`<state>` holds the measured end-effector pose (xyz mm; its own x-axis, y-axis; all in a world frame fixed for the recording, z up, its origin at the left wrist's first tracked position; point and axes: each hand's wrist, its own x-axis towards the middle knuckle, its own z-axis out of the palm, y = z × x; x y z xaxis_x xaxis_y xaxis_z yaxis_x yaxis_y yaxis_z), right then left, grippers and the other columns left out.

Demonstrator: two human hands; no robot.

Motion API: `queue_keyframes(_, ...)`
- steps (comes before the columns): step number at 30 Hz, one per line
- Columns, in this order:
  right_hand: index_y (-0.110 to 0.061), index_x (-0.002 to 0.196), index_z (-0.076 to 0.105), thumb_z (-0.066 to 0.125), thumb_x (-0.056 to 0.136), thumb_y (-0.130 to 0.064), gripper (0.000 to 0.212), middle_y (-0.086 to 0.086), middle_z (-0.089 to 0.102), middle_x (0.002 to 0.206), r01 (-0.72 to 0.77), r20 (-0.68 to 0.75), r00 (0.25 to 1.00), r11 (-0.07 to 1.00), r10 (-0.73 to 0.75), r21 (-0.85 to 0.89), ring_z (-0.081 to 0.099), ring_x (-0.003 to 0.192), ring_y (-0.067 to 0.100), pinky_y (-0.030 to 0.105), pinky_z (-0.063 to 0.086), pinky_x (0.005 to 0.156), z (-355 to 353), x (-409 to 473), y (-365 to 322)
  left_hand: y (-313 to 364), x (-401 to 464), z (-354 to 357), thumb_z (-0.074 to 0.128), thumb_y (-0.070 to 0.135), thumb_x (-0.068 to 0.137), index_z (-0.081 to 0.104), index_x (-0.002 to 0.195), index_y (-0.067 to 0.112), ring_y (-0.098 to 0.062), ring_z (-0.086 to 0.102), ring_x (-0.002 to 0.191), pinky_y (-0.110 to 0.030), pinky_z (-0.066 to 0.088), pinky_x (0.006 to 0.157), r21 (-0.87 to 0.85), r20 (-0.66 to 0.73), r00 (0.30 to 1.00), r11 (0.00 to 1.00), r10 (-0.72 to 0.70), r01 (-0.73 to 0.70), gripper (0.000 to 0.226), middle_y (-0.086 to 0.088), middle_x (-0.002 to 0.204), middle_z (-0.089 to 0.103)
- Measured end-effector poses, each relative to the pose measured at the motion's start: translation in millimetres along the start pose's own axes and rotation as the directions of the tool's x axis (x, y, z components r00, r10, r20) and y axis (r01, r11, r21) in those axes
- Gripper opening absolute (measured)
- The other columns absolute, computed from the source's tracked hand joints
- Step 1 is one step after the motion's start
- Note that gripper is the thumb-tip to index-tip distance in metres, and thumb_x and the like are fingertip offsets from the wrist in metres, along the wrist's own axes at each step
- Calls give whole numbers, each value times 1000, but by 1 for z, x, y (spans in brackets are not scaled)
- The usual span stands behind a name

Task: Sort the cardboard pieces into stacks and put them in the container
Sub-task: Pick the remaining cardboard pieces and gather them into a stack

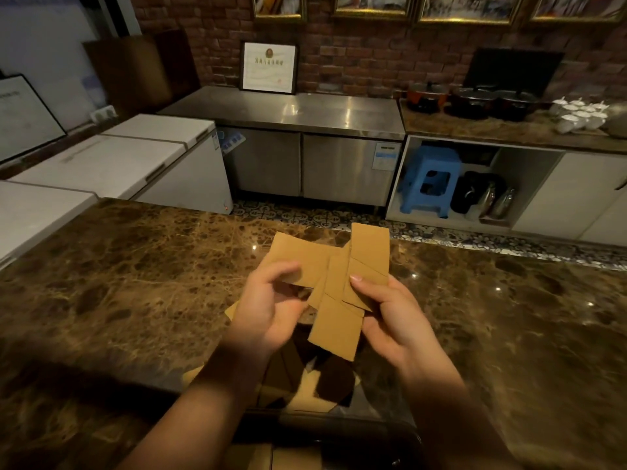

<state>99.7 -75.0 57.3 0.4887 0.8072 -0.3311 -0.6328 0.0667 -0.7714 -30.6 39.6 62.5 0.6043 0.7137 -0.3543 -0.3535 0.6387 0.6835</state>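
Gripping fanned, unaligned tan cardboard pieces (339,283) above the brown marble bench (135,283), left hand (268,307) and right hand (390,313) have stacked nothing.

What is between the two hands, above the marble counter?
In the head view, a fan of cardboard pieces spans the gap: the left hand and right hand each grip it.

Held above bench (135,283) w/ both hands: fanned cardboard pieces (339,286), left hand (268,307) left, right hand (390,313) right. More pieces (305,378) on bench below.
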Motion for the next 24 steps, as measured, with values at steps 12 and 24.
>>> queue_keyframes(12, -12, 111, 71, 73, 82, -2, 31, 13, 78, 107, 79, 165, 986, 919, -16, -386, 75, 97, 30, 40, 61, 72, -11, 12, -22, 19, 10, -16, 50, 4, 75, 68, 123, 20, -46, 66, 103, -53, 60, 72, 457, 384, 820, 859, -423, 229, 54, -25, 120, 67)
queue_keyframes(24, -14, 108, 69, 72, 83, -16, 25, 5, 78, 89, -66, 291, 929, 874, 230, -482, 75, 78, 17, 28, 59, 64, -7, 3, -6, -5, 9, 7, 72, 18, 81, 67, 115, 19, -21, 74, 87, -32, 59, 66, 373, 217, 976, 924, -2, -81, 34, -5, 96, 77)
